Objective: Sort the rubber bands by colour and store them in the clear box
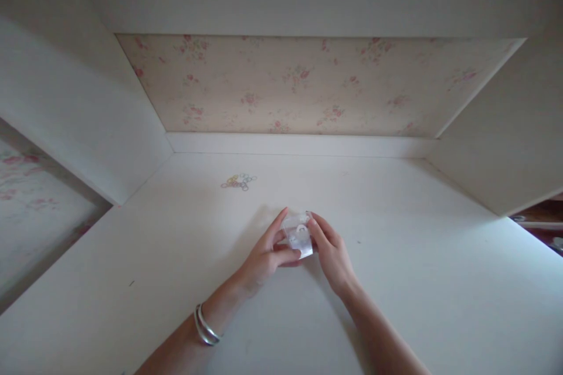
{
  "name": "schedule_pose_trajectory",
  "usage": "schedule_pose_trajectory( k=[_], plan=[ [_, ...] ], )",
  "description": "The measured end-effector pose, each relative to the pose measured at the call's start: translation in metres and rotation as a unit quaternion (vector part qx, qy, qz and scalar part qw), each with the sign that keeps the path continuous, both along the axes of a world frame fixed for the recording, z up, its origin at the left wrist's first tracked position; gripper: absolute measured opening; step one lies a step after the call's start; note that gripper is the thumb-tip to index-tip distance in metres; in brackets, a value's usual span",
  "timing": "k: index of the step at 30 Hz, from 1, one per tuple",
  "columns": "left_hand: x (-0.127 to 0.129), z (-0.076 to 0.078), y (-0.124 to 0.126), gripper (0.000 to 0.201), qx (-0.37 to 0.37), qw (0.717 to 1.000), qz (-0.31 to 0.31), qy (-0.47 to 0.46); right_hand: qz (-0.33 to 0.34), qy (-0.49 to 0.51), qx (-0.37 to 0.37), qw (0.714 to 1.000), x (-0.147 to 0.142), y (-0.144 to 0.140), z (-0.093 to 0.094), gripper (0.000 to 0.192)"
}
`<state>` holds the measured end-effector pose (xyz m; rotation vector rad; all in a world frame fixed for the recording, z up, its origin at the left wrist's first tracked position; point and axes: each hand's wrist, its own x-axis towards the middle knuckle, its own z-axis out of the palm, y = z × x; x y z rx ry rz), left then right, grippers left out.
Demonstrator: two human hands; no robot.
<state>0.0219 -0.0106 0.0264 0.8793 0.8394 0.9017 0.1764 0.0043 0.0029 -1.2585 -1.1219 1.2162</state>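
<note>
Both hands are out in front, meeting over the middle of the white desk (396, 281). They've got a small clear box (299, 235) pinched between them, right at desk level, can't tell if it's actually resting on the surface or lifted a hair.

Left hand (266, 256): forearm comes in from the bottom left, wrist pretty straight, index finger stretched up along the box's left edge, thumb tucked under across its near corner. Narrow pinch, closed on the box. Two silver bangles (206, 324) sit on that wrist.

Right hand (332, 252): forearm comes in from the bottom right, palm down, fingers bunched together with the tips pressing on the box's right top edge. Also closed on it, thumb hidden so can't say exactly how.

There's something pale and round inside the box but it's too blurry to call.

Further back and to the left, well apart from the hands, a little heap of coloured rings (238, 182) lies on the desk. Floral wallpaper (308, 85) behind.
</note>
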Motion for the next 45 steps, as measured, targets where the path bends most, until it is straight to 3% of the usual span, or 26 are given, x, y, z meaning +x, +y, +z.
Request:
schedule_pose_trajectory(
  k=[13,20,30,37,41,45],
  plan=[
    [-0.002,0.002,0.002,0.082,0.011,1.0,-0.002,0.008,0.006,0.011,0.014,1.0,-0.001,-0.002,0.003,0.045],
    [-0.004,-0.002,0.006,0.049,-0.001,1.0,-0.008,0.013,0.016,0.055,-0.028,0.998,0.0,-0.003,0.009,0.038],
    [-0.004,-0.004,0.007,0.044,0.001,1.0,-0.008,0.019,0.02,0.026,-0.008,0.999,0.001,-0.002,0.005,0.036],
    [-0.003,-0.005,0.009,0.05,0.009,0.999,0.04,0.01,0.031,0.069,-0.028,0.997,-0.002,-0.006,0.012,0.041],
    [-0.005,-0.001,0.008,0.072,0.019,0.997,0.077,-0.017,0.077,0.088,-0.044,0.992,-0.002,-0.005,0.009,0.049],
    [-0.006,0.001,0.006,0.085,0.02,0.997,0.071,-0.019,0.072,0.083,-0.019,0.994,-0.001,-0.003,0.004,0.045]
  ],
)
